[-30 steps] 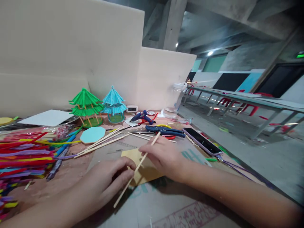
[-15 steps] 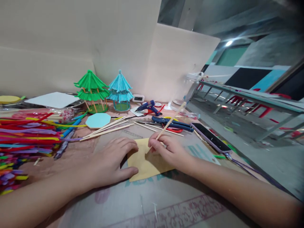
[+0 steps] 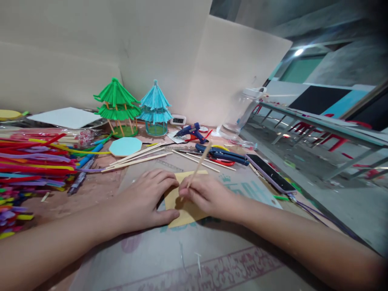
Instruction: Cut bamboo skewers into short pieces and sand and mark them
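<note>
A tan square of card (image 3: pixel 178 210) lies on the table in front of me. My left hand (image 3: pixel 144 199) rests flat on its left part, fingers spread, pinning it down. My right hand (image 3: pixel 205 195) is pinched round a thin wooden stick (image 3: pixel 198 165) held like a pen. The stick's lower tip touches the card and its upper end leans away to the right. Both hands meet over the card.
Loose wooden sticks (image 3: pixel 136 157) and a pale blue octagon (image 3: pixel 125 146) lie beyond the card. Coloured pipe cleaners (image 3: pixel 33 165) pile at left. Green (image 3: pixel 117 106) and blue (image 3: pixel 155 108) pavilion models, a glue gun (image 3: pixel 190 131), pliers (image 3: pixel 222 154) and a phone (image 3: pixel 270 173) lie beyond and to the right.
My left hand let go of the stick and went flat on the card. My right hand turned the stick upright and set its tip on the card, then slid a little left.
</note>
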Demonstrator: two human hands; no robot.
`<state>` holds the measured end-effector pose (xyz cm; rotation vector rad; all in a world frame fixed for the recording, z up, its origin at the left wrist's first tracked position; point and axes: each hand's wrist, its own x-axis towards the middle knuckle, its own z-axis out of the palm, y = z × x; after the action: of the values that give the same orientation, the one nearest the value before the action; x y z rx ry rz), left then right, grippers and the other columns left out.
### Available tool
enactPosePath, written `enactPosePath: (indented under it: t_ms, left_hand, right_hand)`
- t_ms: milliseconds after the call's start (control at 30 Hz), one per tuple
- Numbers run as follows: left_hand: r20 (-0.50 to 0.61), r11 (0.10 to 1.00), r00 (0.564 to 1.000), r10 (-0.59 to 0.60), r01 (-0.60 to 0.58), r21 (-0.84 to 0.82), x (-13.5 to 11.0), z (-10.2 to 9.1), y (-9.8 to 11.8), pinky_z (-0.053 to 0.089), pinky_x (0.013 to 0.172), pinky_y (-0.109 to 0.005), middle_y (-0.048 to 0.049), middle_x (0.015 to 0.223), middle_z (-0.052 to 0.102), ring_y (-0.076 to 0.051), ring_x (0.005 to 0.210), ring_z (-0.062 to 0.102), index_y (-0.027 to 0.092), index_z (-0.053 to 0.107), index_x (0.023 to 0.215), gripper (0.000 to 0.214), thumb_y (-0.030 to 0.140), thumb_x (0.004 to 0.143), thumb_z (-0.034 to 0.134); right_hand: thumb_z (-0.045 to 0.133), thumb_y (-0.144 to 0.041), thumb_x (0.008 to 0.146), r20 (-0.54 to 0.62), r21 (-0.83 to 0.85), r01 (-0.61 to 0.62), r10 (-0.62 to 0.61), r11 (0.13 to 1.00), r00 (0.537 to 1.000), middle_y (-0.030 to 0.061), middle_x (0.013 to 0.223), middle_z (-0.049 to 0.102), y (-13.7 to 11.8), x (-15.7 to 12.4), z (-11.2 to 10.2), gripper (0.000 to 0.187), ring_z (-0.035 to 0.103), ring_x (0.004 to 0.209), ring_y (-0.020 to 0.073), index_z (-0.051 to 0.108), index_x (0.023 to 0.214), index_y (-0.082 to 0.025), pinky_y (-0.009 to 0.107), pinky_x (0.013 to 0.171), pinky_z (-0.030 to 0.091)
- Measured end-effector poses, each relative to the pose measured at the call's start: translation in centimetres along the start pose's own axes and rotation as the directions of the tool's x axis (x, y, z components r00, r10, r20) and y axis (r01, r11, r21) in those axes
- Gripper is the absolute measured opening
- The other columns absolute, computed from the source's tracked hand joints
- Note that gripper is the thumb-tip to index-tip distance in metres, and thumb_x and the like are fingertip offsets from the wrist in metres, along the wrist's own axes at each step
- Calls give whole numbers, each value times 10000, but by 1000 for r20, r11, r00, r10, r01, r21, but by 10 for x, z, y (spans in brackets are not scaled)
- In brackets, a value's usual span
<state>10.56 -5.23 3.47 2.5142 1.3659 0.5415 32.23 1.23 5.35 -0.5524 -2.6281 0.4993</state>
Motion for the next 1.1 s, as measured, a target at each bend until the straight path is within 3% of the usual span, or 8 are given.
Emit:
enactPosePath:
  t_ms: [100,233,367,500,633,767,900,1100]
  left_hand:
    - [-2,1000,1000,-15,15,-9,0,0,1,410,1084,-489,-116,1322,588,-326,1256,497,203,613,1230,517,449,787,714]
    - [8,1000,1000,-6,7,-21,1,-2,3,410,1086,-498,-113,1322,590,-328,1262,493,205,618,1213,502,426,775,723]
    - [17,1000,1000,-19,19,-18,1,-3,4,414,1088,-492,-118,1341,582,-325,1264,495,191,607,1230,536,433,769,736]
    - [30,999,999,-24,25,-24,1,-4,4,403,1100,-492,-109,1333,584,-318,1272,486,187,617,1209,525,429,760,741]
    - [44,999,998,-44,45,-26,1,-5,5,402,1102,-489,-108,1339,579,-312,1278,479,182,605,1234,544,421,764,736]
    - [24,999,1000,-18,19,-26,0,-3,3,390,1113,-492,-106,1347,578,-317,1293,469,200,611,1220,516,430,773,727]
    - [13,999,1000,-20,20,-27,0,-1,1,400,1103,-500,-110,1361,567,-321,1287,474,202,602,1238,541,439,771,734]
    - [8,999,1000,-16,16,-35,-1,-3,4,402,1104,-499,-98,1319,589,-317,1281,476,209,608,1228,527,432,768,738]
  right_hand:
    - [437,-223,981,-78,-61,-43,38,997,996,81,874,749,-1,1,-1,245,691,799,198,649,864,-182,298,746,508]
    - [444,-220,979,-16,1,13,-13,1000,1000,60,834,742,-2,1,-1,250,684,765,177,647,837,-182,276,736,503]
    - [426,-199,963,-90,-57,-54,48,997,995,91,883,746,-1,-1,-1,257,681,794,195,651,843,-171,294,735,500]
    - [434,-231,984,0,60,-8,8,998,1000,63,863,749,-3,-3,0,272,688,798,176,660,841,-183,277,759,506]
    - [424,-231,976,-94,-41,-69,65,997,993,93,863,743,-3,-3,0,274,678,774,197,650,833,-170,302,725,502]
    - [428,-235,985,14,43,12,-13,999,1000,69,855,744,-3,-2,1,274,681,772,173,654,842,-176,275,735,507]
    - [422,-218,969,-62,-65,-58,54,996,997,103,884,743,-1,0,1,264,682,807,210,656,858,-166,317,745,507]
    - [426,-217,985,-11,26,20,-20,999,1000,76,867,741,-3,-3,3,274,687,806,183,654,838,-178,286,757,508]
